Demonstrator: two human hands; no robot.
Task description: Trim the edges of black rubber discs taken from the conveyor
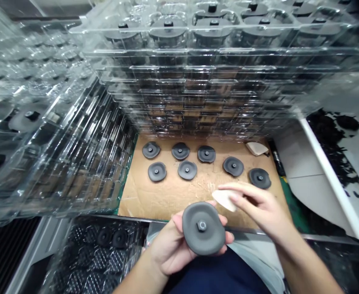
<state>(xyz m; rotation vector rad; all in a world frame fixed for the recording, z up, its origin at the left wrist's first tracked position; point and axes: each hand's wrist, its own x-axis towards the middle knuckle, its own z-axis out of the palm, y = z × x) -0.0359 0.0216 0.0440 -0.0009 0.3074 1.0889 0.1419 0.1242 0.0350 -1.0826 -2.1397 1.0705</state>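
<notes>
My left hand point(175, 249) is closed around the edge of a dark grey rounded disc point(210, 241) with a short raised stub at its centre. It holds the disc face up, low in front of my body. In my right hand point(265, 206), a folded white wiping pad point(224, 198) is pinched between thumb and fingers. The pad is just above and to the right of the disc, apart from it. Several similar discs lie on the cardboard sheet point(167, 200) beyond my hands, among them a grey disc point(187, 170) and a rightmost disc point(260, 178).
Tall stacks of clear plastic trays point(198, 73) holding discs rise behind the cardboard, with more trays point(60, 134) at left. A cream pad point(257, 148) and a black pen-like tool point(276, 159) lie at right. Beside them, a white bin point(329, 171) holds black scraps.
</notes>
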